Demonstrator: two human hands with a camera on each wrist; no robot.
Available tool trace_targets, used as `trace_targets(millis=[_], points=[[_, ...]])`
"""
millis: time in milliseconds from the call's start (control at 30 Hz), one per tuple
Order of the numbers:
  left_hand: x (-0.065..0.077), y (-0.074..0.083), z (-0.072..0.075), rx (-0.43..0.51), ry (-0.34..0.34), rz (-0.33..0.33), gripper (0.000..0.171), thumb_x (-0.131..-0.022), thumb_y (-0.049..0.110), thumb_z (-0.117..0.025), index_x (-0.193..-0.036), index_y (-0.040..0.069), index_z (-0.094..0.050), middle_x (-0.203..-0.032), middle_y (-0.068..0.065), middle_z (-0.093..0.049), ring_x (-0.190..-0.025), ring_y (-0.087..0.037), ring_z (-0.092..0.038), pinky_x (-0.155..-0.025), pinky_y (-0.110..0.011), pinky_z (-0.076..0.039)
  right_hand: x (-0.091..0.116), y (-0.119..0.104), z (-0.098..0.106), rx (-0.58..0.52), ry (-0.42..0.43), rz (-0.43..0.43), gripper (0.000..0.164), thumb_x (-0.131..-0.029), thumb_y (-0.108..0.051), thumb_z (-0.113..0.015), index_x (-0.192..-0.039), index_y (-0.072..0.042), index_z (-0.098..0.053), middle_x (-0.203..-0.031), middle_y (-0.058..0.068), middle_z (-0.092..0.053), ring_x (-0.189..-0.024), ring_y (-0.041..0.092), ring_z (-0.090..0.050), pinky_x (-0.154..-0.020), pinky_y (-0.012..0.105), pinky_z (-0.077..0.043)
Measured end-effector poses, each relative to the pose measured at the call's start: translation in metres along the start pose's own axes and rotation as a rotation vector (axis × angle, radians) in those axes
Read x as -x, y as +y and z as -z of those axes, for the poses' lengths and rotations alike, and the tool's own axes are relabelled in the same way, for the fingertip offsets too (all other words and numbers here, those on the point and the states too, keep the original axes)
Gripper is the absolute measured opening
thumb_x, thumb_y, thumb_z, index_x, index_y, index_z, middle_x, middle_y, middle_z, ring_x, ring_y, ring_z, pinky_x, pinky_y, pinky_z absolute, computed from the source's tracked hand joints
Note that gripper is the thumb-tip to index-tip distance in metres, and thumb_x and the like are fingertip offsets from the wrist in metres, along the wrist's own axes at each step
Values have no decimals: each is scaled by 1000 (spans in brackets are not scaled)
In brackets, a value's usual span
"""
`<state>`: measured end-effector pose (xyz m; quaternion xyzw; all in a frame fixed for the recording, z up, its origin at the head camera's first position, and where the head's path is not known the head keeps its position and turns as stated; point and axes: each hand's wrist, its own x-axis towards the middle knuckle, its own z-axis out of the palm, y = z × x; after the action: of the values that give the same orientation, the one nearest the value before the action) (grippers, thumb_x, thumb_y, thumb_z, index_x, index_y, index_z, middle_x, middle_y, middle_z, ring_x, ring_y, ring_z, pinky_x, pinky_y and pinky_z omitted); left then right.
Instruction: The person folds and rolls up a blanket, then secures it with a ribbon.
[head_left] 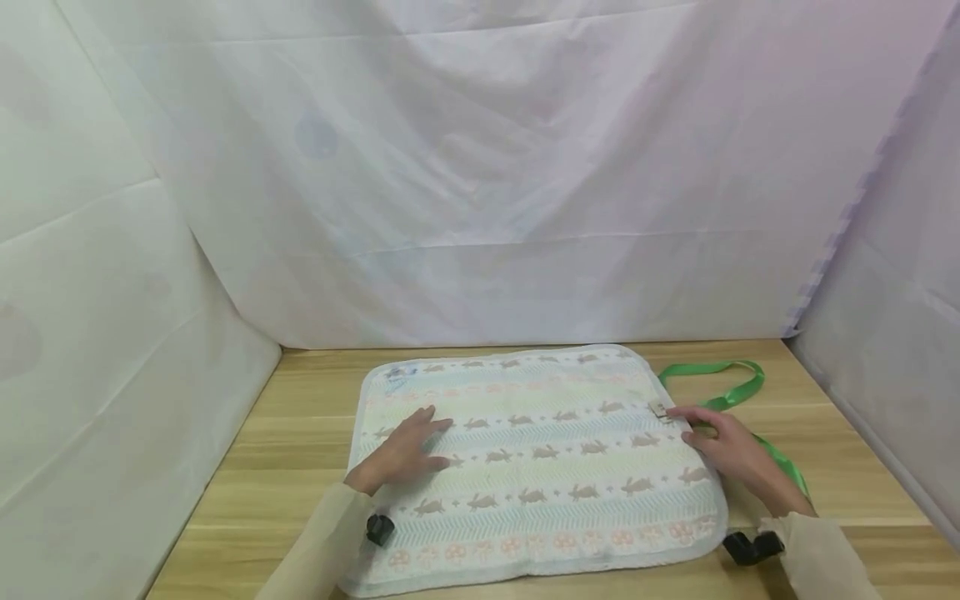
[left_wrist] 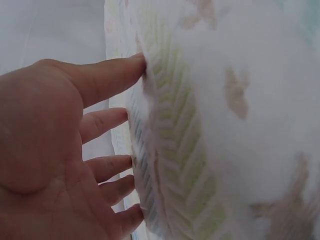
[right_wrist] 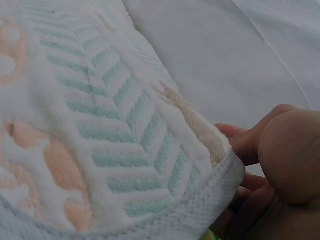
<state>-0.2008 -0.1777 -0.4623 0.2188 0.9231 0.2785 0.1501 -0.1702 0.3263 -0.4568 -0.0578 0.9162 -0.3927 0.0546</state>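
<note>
Though hidden from head, left hand's palm (left_wrist: 50, 145) clear from wrist

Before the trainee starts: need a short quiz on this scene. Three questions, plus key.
1. In the head view, the green ribbon shows past which edge of the cloth? A) left B) right C) nearest the person
2. True or false: the left hand has its fingers spread over the cloth.
3. Fill in: the small tag is nearer the person's ___ hand.

Key: 1. B. 2. True. 3. Right; the right hand is at the cloth's edge beside it.
</note>
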Motion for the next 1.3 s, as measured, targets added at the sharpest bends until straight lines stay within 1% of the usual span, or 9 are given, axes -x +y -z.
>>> trace_targets(millis=[200,400,500,600,667,767,900,1133,1300], points=[[-1,-1,-1,-25,-14,-38,61,-93,24,-70,-145,3,-47,-156,-33,-25,-145,-52,-18,-113,-68,-18,4,3,-3,30,9,-19,36,-96,-6,-62,-131,-1,-61,-135,26,-56,-113,38,-57,-79,32,-49],[1,1,-3,-73,4,-40,59,-95,26,-67,-146,5,-47,-156,-32,-26,-146,-50,-19,-113,-68,-18,0,3,-4,106,33,11,36,-95,-6,-63,-130,2,-60,-118,25,-64,-103,37,-62,-79,45,-55],[4,3,-5,-127,13,-31,60,-96,30,-65,-148,7,-44,-157,-30,-24,-147,-48,-18,-114,-67,-18,-2,1,-5,162,43,27,37,-94,-6,-63,-130,3,-59,-107,19,-66,-87,27,-63,-69,38,-55],[8,4,-6,-204,24,-10,61,-98,36,-62,-151,11,-42,-159,-26,-24,-148,-45,-18,-115,-66,-18,-6,-3,-6,205,36,53,38,-95,-8,-62,-131,5,-57,-108,21,-65,-80,21,-59,-60,30,-48],[10,5,-7,-245,33,8,62,-98,39,-60,-151,13,-41,-159,-24,-25,-148,-43,-19,-115,-64,-19,-10,-7,-10,229,37,99,38,-94,-7,-64,-129,7,-57,-111,26,-63,-84,26,-61,-63,34,-51],[14,7,-6,-281,43,36,62,-98,42,-58,-151,14,-41,-159,-23,-27,-148,-42,-20,-115,-64,-19,-14,-14,-19,287,45,191,38,-91,-5,-67,-126,8,-59,-117,31,-59,-98,41,-61,-77,50,-54],[20,9,-6,-320,41,64,63,-99,46,-55,-152,15,-39,-160,-21,-27,-148,-41,-21,-115,-64,-19,-18,-21,-35,373,19,266,45,-93,-13,-68,-133,4,-56,-132,35,-51,-120,54,-49,-94,67,-42],[34,6,-12,-362,50,38,66,-100,47,-51,-155,15,-34,-159,-24,-25,-146,-45,-22,-115,-66,-18,-17,-29,-57,435,-95,342,62,-97,-36,-62,-148,-6,-43,-153,32,-31,-137,57,-30,-107,71,-21],[37,2,-16,-369,49,33,67,-100,50,-49,-155,15,-33,-159,-25,-24,-146,-47,-22,-113,-68,-19,-14,-31,-66,440,-180,321,74,-96,-51,-58,-152,-6,-38,-157,30,-25,-142,57,-18,-108,75,-7]])
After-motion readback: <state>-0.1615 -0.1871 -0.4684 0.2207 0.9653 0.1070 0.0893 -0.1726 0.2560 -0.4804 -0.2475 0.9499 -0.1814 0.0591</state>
